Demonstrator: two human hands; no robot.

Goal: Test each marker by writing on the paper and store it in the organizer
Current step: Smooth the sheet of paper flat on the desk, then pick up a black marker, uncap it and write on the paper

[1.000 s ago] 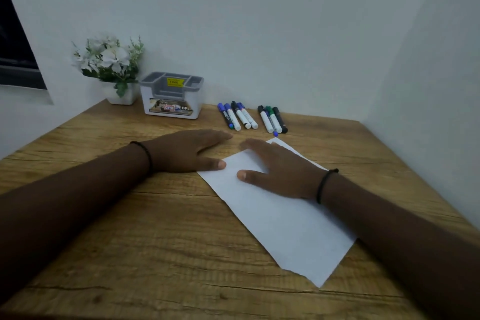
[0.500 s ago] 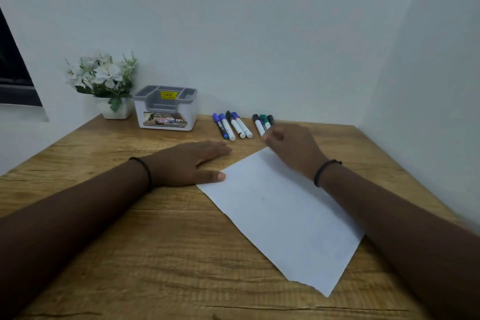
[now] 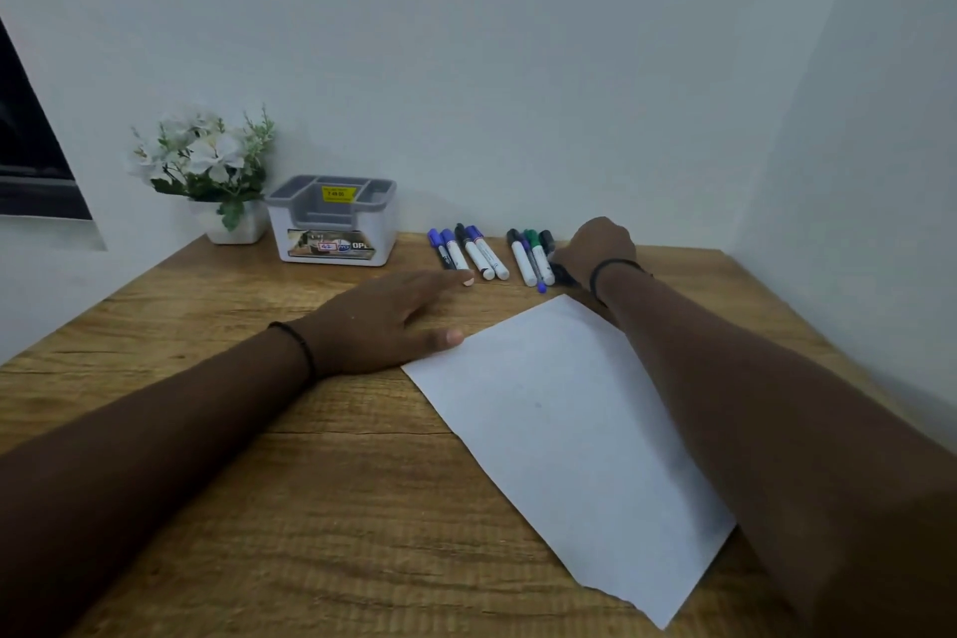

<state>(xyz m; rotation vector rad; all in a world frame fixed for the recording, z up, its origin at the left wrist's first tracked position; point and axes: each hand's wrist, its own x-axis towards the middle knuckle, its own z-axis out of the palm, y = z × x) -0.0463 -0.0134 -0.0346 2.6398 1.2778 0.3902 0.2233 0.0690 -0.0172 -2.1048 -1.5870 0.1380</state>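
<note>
A white sheet of paper [image 3: 569, 430] lies slanted on the wooden table [image 3: 310, 508]. Several markers lie in two groups near the back wall: the left group [image 3: 468, 254] with blue and black caps, the right group [image 3: 531, 257] with black and green caps. My right hand [image 3: 598, 244] reaches over the right group, its fingers curled on the rightmost black marker [image 3: 546, 238], which still lies on the table. My left hand [image 3: 383, 321] rests flat on the table with its thumb at the paper's left corner. The white and grey organizer [image 3: 331, 223] stands at the back left, with nothing visible inside.
A white pot of artificial flowers [image 3: 207, 171] stands left of the organizer against the wall. A white wall closes the table's right side. A dark window [image 3: 26, 145] is at the far left.
My right hand left the paper and moved back and right to the rightmost marker. The left hand stayed put. The camera tilted up slightly.
</note>
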